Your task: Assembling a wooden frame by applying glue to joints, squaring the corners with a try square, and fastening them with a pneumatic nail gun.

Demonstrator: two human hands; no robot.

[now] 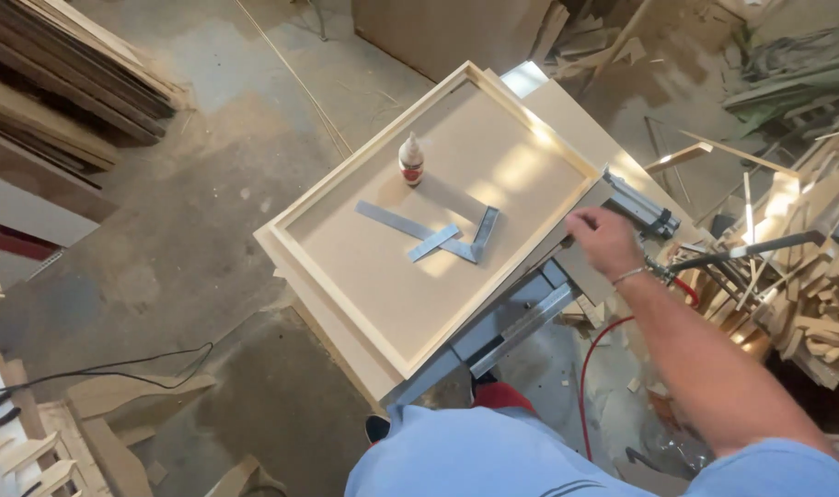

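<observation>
I am seeing my right hand [603,241], fingers curled round the heavy, rigid nail gun [642,210], gripping its body beside the framed panel [438,221].

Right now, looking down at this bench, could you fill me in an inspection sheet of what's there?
Surface: a pale framed wooden panel lies flat over a metal stand.
Job's things: a pneumatic nail gun held at the panel's right edge.
Clutter: a small glue bottle stands upright on the panel; a metal square and a short flat metal strip lie beside it.
Hands: right hand grips the nail gun; left hand not in view.
Cables: a red air hose hangs below the gun; a black cable runs across the floor.
Surroundings: dusty concrete floor, offcut pile at right, stacked boards at left.
</observation>
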